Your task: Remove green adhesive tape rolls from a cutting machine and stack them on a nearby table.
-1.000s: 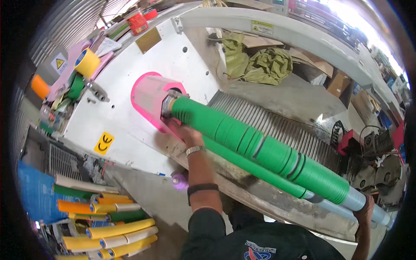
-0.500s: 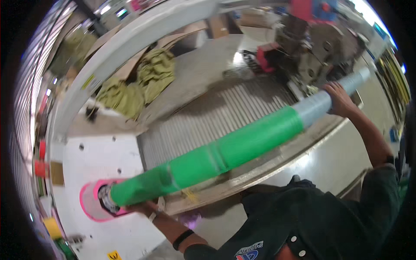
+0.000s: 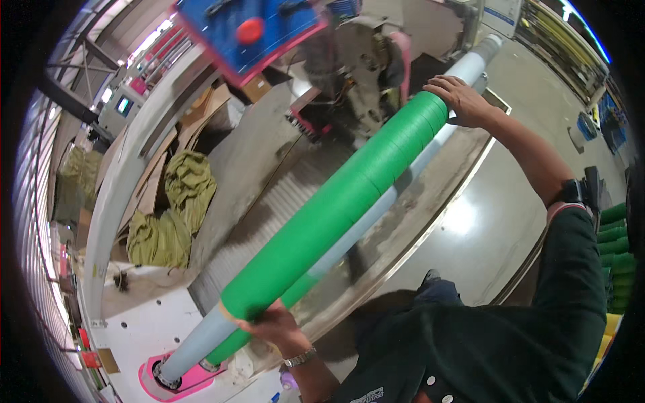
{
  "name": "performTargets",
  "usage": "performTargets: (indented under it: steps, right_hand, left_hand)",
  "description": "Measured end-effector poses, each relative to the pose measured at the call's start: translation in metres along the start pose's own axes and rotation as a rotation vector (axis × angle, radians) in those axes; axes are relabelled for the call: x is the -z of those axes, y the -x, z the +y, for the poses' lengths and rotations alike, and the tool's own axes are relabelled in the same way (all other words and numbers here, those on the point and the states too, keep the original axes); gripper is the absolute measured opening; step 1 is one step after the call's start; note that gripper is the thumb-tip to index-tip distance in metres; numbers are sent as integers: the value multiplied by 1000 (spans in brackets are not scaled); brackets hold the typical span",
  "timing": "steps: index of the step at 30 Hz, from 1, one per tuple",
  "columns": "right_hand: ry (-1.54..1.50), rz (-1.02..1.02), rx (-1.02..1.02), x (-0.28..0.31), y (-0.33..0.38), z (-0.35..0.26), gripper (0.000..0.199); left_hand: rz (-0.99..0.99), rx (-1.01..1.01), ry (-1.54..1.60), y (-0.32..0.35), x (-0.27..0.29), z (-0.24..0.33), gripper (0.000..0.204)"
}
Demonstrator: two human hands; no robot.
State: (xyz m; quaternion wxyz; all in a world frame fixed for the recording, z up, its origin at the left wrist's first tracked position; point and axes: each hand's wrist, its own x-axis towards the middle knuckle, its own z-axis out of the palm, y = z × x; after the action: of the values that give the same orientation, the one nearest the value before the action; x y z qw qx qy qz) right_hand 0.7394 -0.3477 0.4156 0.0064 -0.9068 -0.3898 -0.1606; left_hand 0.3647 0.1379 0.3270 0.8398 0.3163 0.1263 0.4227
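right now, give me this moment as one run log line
left hand: grips green roll near end | right hand: on far end | roll on grey shaft | pink hub below

Factory floor w/ big machinery (image 3: 349,74); polished concrete floor (image 3: 484,221); steel roof beams (image 3: 87,54).

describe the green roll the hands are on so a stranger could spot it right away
A white machine panel with a pink ring sits at lower left, and a long grey shaft runs from it up to the right. The green roll sleeves that shaft, left hand and right hand at its ends. It is the longest, brightest green thing in view.
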Motion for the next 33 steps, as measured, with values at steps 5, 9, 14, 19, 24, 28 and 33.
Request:
performTargets:
  steps: [5,9,14,19,24,28,33]
  right_hand:
    - [-85,146,-34,-29,34,137,70]
    - [-231,115,43,-39,15,134,66]
    - [-262,449,112,-61,22,162,34]
    - [-160,134,159,-44,19,181,27]
    - [-225,103,236,-70,-1,231,26]
    - [-288,179,248,-57,40,358,29]
    - [-247,119,305,-53,56,490,29]
  left_hand:
    - [-312,-258,-562,34,-76,-104,91]
    - [54,-387,-569,45,-91,-124,65]
    - [-210,-275,-518,79,-205,-255,64]
    - [-367,-161,-480,112,-276,-378,63]
    - [-386,-216,-483,95,-313,-435,62]
    - [-357,-322,-491,90,-328,-429,62]
    - [-395,-448,-486,115,-312,-399,61]
